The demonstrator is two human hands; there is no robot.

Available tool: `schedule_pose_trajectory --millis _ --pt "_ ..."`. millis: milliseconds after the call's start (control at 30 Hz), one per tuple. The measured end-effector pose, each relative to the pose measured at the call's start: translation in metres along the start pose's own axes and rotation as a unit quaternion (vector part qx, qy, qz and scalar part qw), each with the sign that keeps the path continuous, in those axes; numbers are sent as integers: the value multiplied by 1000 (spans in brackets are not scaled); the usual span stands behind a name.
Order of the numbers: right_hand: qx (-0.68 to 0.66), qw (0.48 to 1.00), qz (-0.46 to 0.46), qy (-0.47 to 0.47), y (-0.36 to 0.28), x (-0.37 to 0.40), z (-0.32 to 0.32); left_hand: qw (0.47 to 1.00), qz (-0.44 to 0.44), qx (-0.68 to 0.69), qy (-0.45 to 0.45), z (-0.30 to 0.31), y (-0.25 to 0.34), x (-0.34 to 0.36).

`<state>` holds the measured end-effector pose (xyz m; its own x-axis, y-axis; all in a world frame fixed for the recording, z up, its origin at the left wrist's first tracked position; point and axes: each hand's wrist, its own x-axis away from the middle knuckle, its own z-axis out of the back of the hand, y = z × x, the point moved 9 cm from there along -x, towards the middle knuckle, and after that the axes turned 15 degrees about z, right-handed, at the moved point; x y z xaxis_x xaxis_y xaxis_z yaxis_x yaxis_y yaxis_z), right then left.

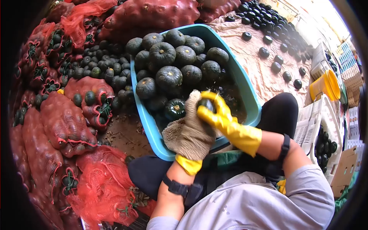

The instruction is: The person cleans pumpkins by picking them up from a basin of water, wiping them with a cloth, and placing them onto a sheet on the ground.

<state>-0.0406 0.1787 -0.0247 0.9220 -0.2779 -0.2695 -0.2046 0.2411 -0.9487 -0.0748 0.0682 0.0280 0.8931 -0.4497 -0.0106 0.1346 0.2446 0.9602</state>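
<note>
A small dark green pumpkin (207, 103) is held between my two hands, over the near end of a blue tub (139, 111). My right hand (226, 119), in a yellow rubber glove, has its fingers curled round the pumpkin. Against its other side presses my left hand (196, 134), wearing a beige fluffy mitt over a yellow glove; the mitt hides those fingers. Dark green pumpkins (168, 76) are heaped in the tub above murky water. Close to the mitt, a wet, shiny pumpkin (175, 109) sits low in the tub.
Red mesh sacks (65, 119) of pumpkins crowd the left and far sides. More pumpkins (263, 52) lie on a pinkish sheet (249, 73) at the far right. A yellow bucket (325, 86) and white crate (306, 122) stand to my right.
</note>
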Motion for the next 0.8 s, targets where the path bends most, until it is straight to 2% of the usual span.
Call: schedule_pose_trajectory --millis 67,100,133,167,200,233,267,300,333,367,400,433,467,500,533,567,600,633,667,700,767,800 --pt "39 974 200 -97 -40 18 -17 992 36 95 -79 -1 -10 -6" --pt "18 978 174 -113 -23 7 -11 967 79 219 -107 -6 -21 -10" --pt "80 981 165 -58 -7 -10 1 918 118 356 -125 -16 -32 -10" --pt "141 985 93 27 3 -25 16 881 135 439 -115 -22 -35 -8" --pt "196 974 13 115 11 -26 29 966 66 240 -69 -12 -27 -10" --pt "163 982 56 81 -1 -21 25 999 -12 29 -16 -4 -15 -15" --pt "70 988 137 6 -21 -12 11 979 -86 -180 39 -4 -5 -15" --pt "23 990 109 -82 -28 -10 2 909 -151 -379 88 -11 0 -8" --pt "-26 982 81 -169 -36 -7 -7 923 -146 -339 106 -8 -1 -3" --pt "-92 984 -23 -148 -26 -8 -5 936 -143 -297 125 -5 -2 2" --pt "50 990 92 -96 -33 -22 9 968 -74 -215 101 4 -2 5" --pt "-18 997 64 -51 -22 -16 7 988 -6 -127 89 12 -2 9" --pt "-86 996 36 -5 -20 -11 -1 992 10 -101 80 16 -6 8" --pt "177 955 236 -27 -61 -7 -11 990 4 -127 56 16 -12 3" --pt "214 943 247 -59 -63 -5 -14 984 -4 -178 26 14 -18 -3" --pt "75 992 86 -58 -53 -2 -11 968 -10 -249 -7 8 -28 -6" --pt "-63 994 -72 -58 -43 3 -13 969 -11 -244 -26 8 -43 -14" --pt "-205 966 -149 -48 -25 3 -18 978 -3 -210 -9 10 -53 -11" --pt "-268 959 -93 9 -18 -6 -14 988 4 -152 41 17 -40 -5" --pt "-232 971 -14 52 20 -9 -12 991 17 -110 69 19 -37 -2" --pt "-276 947 -107 123 29 -5 -9 992 31 -72 99 18 -37 2" --pt "-120 991 -44 27 25 -13 -5 992 25 -71 104 18 -34 4"
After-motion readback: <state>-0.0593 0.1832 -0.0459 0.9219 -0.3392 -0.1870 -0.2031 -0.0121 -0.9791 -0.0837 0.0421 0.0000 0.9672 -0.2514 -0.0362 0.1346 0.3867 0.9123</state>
